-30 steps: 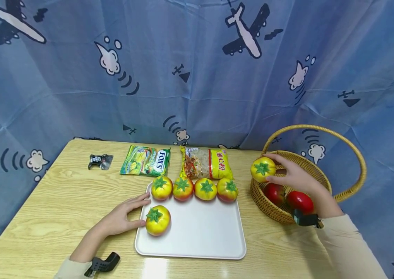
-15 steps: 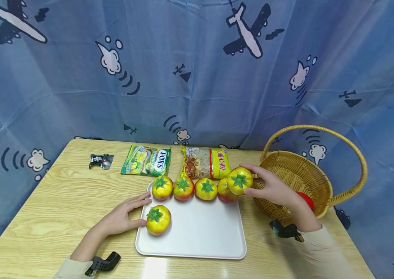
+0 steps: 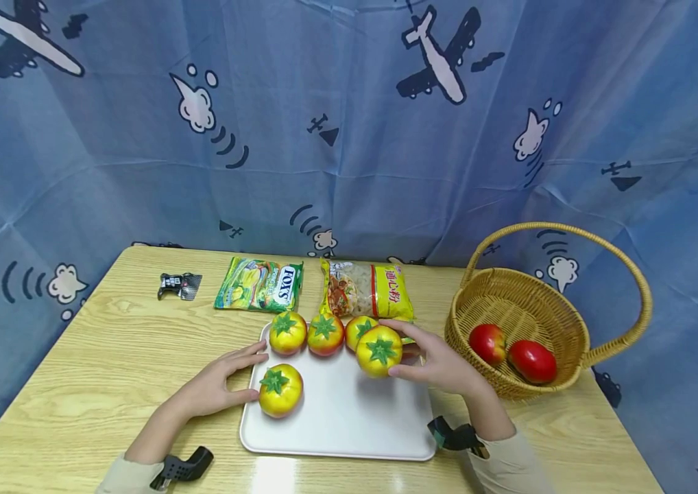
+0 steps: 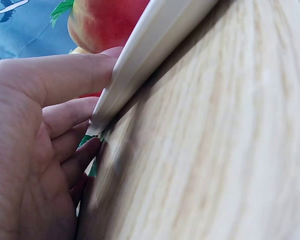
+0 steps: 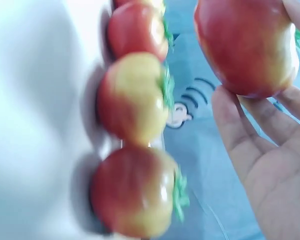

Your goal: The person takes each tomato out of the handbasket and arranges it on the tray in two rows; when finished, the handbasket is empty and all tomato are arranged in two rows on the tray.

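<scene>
A white tray [image 3: 337, 429] lies on the wooden table. Along its far edge runs a row of several yellow-and-red tomatoes [image 3: 324, 334] with green star-shaped tops; the right hand hides the row's right end in the head view. One more tomato [image 3: 281, 390] sits near the tray's left side. My right hand [image 3: 441, 363] holds a tomato [image 3: 380, 351] between thumb and fingers, over the tray just in front of the row. In the right wrist view this tomato [image 5: 250, 47] is raised beside the row. My left hand [image 3: 216, 387] touches the tray's left rim [image 4: 135, 65] with fingertips and thumb.
A wicker basket [image 3: 463, 343] with a tall handle stands at the right, two red fruits [image 3: 532, 361] inside. Behind the tray lie a green FOX'S bag [image 3: 259, 285] and a yellow noodle packet [image 3: 364, 288]. A small black packet [image 3: 179, 286] lies at the back left.
My right hand has carried the tomato left from the basket, past the row's right end, to over the tray. My left hand stays at the tray's rim.
</scene>
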A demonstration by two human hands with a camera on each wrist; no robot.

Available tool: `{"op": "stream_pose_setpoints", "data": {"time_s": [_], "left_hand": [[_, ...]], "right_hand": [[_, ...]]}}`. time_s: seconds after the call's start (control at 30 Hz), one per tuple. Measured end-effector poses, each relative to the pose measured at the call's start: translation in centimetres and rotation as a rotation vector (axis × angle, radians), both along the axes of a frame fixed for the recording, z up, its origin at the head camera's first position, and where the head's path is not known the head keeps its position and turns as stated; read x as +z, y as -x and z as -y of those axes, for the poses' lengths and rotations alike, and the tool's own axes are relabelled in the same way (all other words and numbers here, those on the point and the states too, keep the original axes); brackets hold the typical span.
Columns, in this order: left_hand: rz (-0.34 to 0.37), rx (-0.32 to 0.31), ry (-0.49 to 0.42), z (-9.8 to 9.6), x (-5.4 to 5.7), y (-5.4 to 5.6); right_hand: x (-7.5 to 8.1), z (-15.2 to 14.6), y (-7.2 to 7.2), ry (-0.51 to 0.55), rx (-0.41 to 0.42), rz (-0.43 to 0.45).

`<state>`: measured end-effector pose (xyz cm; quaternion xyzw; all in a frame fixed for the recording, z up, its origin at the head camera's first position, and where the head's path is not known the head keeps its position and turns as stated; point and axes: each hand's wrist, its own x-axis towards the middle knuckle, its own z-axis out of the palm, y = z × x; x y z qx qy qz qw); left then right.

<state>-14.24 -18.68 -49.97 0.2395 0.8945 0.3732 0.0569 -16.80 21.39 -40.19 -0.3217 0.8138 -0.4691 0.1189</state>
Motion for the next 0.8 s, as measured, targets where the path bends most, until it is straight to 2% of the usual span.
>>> {"op": "stream_pose_setpoints", "data": {"time_s": [0.23, 0.53, 0.8], "left_hand": [[0.007, 0.002, -0.006, -0.1, 0.1, 0.0], [-0.010, 0.004, -0.006, -0.1, 0.1, 0.1], [-0.008, 0.001, 0.000, 0.0, 0.0, 0.0]], "right_hand": [[-0.9, 2.5, -0.9, 0.001, 0.028, 0.020], [-2.4, 4.6, -1.2, -0.097, 0.051, 0.048], [-3.6, 6.0, -1.4, -0.194, 0.070, 0.018]]}}
